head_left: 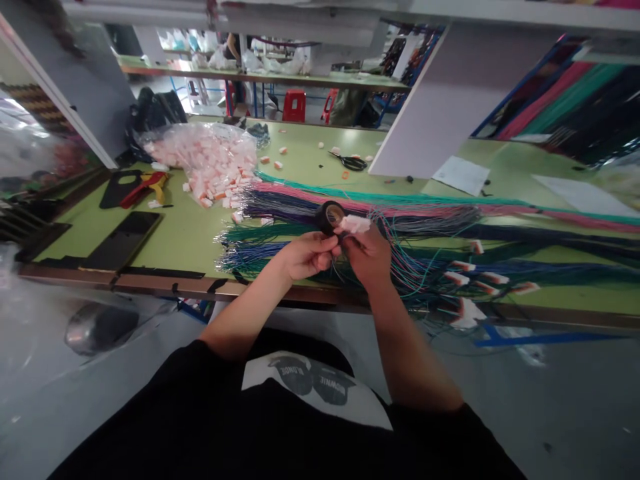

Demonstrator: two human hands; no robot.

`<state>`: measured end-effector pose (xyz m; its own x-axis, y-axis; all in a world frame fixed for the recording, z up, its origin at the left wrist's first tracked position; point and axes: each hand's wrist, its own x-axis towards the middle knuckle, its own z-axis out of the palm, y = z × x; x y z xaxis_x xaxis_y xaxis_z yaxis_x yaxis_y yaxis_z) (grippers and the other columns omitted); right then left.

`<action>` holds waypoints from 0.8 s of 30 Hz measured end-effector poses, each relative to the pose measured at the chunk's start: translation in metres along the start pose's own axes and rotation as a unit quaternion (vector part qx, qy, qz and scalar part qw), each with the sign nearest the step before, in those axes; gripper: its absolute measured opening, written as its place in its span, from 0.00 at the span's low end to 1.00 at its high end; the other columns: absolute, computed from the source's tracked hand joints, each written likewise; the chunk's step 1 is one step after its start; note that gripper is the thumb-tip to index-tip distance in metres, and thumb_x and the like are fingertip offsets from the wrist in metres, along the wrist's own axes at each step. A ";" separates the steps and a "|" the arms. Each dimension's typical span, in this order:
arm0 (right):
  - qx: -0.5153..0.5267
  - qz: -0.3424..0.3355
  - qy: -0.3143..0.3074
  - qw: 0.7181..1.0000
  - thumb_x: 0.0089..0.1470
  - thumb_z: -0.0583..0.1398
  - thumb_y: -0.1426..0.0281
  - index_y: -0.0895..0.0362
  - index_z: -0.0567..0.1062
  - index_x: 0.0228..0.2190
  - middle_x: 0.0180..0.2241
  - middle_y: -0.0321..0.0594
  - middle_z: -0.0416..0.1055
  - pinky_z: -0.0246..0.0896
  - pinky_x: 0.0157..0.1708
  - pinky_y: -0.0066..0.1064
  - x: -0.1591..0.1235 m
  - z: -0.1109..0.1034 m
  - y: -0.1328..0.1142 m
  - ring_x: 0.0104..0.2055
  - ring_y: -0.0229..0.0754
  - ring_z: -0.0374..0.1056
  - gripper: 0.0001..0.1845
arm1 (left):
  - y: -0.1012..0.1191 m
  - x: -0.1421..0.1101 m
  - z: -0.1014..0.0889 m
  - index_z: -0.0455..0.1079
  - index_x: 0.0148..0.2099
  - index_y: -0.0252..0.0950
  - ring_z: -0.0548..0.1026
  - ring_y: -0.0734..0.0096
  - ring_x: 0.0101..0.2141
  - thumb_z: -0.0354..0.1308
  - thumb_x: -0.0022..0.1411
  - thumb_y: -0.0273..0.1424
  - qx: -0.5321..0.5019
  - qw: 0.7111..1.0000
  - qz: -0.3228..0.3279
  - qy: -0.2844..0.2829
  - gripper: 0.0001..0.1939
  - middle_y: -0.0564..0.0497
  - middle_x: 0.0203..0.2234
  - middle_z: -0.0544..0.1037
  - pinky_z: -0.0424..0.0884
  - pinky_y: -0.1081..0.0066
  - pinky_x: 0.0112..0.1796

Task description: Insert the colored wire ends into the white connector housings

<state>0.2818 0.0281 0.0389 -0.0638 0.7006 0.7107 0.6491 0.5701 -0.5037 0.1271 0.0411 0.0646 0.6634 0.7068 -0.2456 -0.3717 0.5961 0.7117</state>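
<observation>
Both of my hands meet over the table's front edge. The fingers of my left hand [311, 256] are pinched together beneath a roll of black tape [324, 215], seemingly on the tape. My right hand [371, 257] is closed around a bunch of thin wires [400, 257], with white connectors [356, 224] sticking out above its fingers. The two sets of fingertips touch or nearly touch, and the exact grip between them is hidden. Behind and under the hands lie long bundles of pink, grey, green and blue wires [295, 200] with metal-tipped ends at the left.
A clear bag of orange-and-white connectors [215, 157] lies at the back left. Nearby are red-and-yellow pliers [145, 189] and a dark phone-like slab [123, 240]. Black-handled snips [353, 162] lie farther back. Wired connectors [470, 313] overhang the front edge at right. A white upright panel [435, 100] stands behind.
</observation>
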 end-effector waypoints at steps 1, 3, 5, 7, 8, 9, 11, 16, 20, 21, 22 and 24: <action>0.057 0.041 -0.003 0.998 0.53 0.59 0.66 0.49 0.80 0.31 0.39 0.37 0.78 0.67 0.47 0.41 0.001 0.001 -0.001 0.44 0.46 0.72 0.08 | 0.001 -0.001 0.001 0.65 0.31 0.32 0.58 0.88 0.09 0.53 0.63 0.18 -0.011 1.000 -0.012 -0.005 0.09 0.59 0.14 0.68 0.54 0.85 0.13; 0.159 0.106 -0.028 0.981 0.50 0.60 0.65 0.50 0.79 0.30 0.40 0.35 0.78 0.66 0.50 0.42 0.003 0.000 -0.004 0.46 0.45 0.73 0.06 | 0.001 -0.003 0.003 0.65 0.32 0.32 0.55 0.88 0.08 0.51 0.63 0.17 -0.023 1.000 -0.018 -0.006 0.09 0.59 0.13 0.68 0.52 0.86 0.12; 0.229 0.141 -0.068 0.961 0.46 0.62 0.66 0.51 0.77 0.27 0.40 0.35 0.78 0.65 0.52 0.41 0.006 -0.005 -0.012 0.48 0.45 0.72 0.04 | -0.002 -0.004 0.005 0.64 0.31 0.33 0.55 0.88 0.08 0.52 0.62 0.17 -0.027 1.000 -0.006 -0.007 0.09 0.60 0.13 0.67 0.51 0.86 0.12; 0.280 0.162 -0.108 0.940 0.42 0.63 0.66 0.52 0.76 0.24 0.43 0.37 0.77 0.67 0.49 0.40 0.008 -0.012 -0.022 0.48 0.46 0.72 0.04 | -0.007 -0.005 0.005 0.63 0.30 0.33 0.55 0.88 0.09 0.56 0.60 0.18 -0.027 0.999 0.019 -0.023 0.09 0.59 0.14 0.68 0.50 0.86 0.12; 0.302 0.173 -0.116 0.930 0.39 0.65 0.65 0.52 0.75 0.24 0.45 0.38 0.77 0.69 0.45 0.39 0.009 -0.015 -0.027 0.47 0.47 0.72 0.06 | -0.010 -0.004 0.006 0.63 0.29 0.34 0.55 0.88 0.09 0.59 0.58 0.20 -0.024 0.999 0.034 -0.033 0.09 0.59 0.14 0.68 0.50 0.85 0.12; 0.318 0.188 -0.112 0.923 0.37 0.65 0.64 0.53 0.75 0.24 0.46 0.40 0.76 0.70 0.41 0.38 0.009 -0.017 -0.031 0.45 0.47 0.72 0.08 | -0.013 -0.004 0.006 0.63 0.29 0.34 0.55 0.88 0.10 0.62 0.56 0.21 -0.017 0.998 0.050 -0.042 0.10 0.59 0.14 0.68 0.49 0.84 0.13; 0.333 0.225 -0.075 0.913 0.36 0.66 0.61 0.53 0.74 0.23 0.45 0.42 0.76 0.70 0.34 0.37 0.010 -0.019 -0.038 0.41 0.46 0.73 0.12 | -0.018 -0.003 0.006 0.63 0.28 0.34 0.56 0.87 0.11 0.65 0.54 0.24 0.010 0.994 0.099 -0.050 0.12 0.59 0.15 0.67 0.51 0.82 0.14; 0.309 0.323 0.026 0.894 0.38 0.66 0.55 0.54 0.74 0.24 0.27 0.38 0.73 0.65 0.26 0.34 0.009 -0.021 -0.044 0.28 0.42 0.69 0.16 | -0.020 -0.006 0.002 0.67 0.29 0.37 0.66 0.81 0.16 0.68 0.50 0.32 0.145 0.944 0.292 -0.041 0.11 0.59 0.19 0.68 0.63 0.76 0.20; 0.163 0.233 0.018 0.958 0.41 0.66 0.58 0.54 0.78 0.26 0.28 0.37 0.74 0.65 0.33 0.36 0.009 -0.032 -0.048 0.33 0.43 0.70 0.12 | -0.006 -0.017 -0.004 0.70 0.29 0.36 0.70 0.78 0.20 0.64 0.54 0.36 0.265 0.912 0.308 -0.048 0.09 0.56 0.22 0.70 0.67 0.74 0.25; 0.105 0.190 0.012 0.976 0.43 0.65 0.59 0.54 0.78 0.26 0.29 0.37 0.74 0.65 0.35 0.37 0.009 -0.035 -0.050 0.34 0.44 0.70 0.11 | -0.002 -0.018 -0.005 0.69 0.28 0.36 0.69 0.77 0.20 0.63 0.55 0.36 0.290 0.908 0.298 -0.055 0.09 0.56 0.21 0.69 0.67 0.74 0.25; 0.045 0.152 0.002 0.987 0.45 0.64 0.60 0.53 0.79 0.26 0.29 0.38 0.73 0.65 0.36 0.37 0.009 -0.037 -0.052 0.34 0.44 0.70 0.10 | 0.000 -0.019 -0.005 0.69 0.28 0.36 0.69 0.77 0.20 0.62 0.56 0.34 0.311 0.904 0.289 -0.056 0.09 0.57 0.20 0.69 0.66 0.75 0.25; -0.064 0.099 -0.021 0.993 0.50 0.61 0.60 0.53 0.80 0.28 0.28 0.39 0.73 0.64 0.36 0.38 0.010 -0.038 -0.055 0.33 0.45 0.69 0.11 | 0.003 -0.017 -0.004 0.69 0.31 0.36 0.69 0.78 0.21 0.63 0.54 0.29 0.340 0.893 0.293 -0.030 0.05 0.57 0.20 0.71 0.66 0.76 0.25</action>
<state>0.2740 -0.0124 0.0923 0.0450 0.8118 0.5821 0.7431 0.3623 -0.5626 0.1120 0.0324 0.0679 0.5258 0.7873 0.3220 -0.1994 -0.2539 0.9465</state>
